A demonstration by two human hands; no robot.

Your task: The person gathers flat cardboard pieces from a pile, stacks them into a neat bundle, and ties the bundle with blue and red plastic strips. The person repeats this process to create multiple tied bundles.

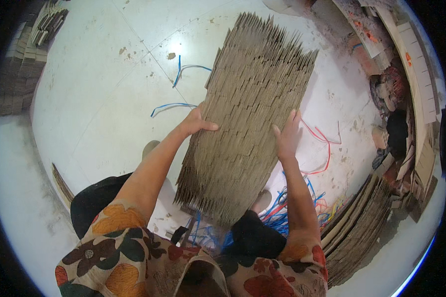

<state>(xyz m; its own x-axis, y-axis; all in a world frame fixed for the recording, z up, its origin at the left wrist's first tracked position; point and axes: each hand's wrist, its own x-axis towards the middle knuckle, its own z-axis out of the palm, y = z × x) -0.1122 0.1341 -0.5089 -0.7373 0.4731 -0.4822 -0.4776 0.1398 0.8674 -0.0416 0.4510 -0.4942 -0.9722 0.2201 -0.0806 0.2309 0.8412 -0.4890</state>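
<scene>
A long stack of thin brown cardboard pieces point(248, 114), packed on edge with jagged ends, lies in front of me and tilts toward the upper right. My left hand point(198, 123) grips its left side, thumb resting on top and the other fingers mostly hidden behind the edge. On the opposite side, my right hand point(288, 136) presses against the stack with its fingers along the edge and its thumb at the top surface. Blue strap ends point(176, 105) stick out from beneath the stack on the left. A red strap point(328, 148) lies to its right.
A heap of blue, red and yellow straps point(277, 225) covers the floor by my legs. More cardboard stacks stand at the lower right point(359, 227) and the far left point(20, 69). Cardboard sheets and clutter point(394, 89) line the right side. The pale tiled floor point(109, 89) has small scraps on it.
</scene>
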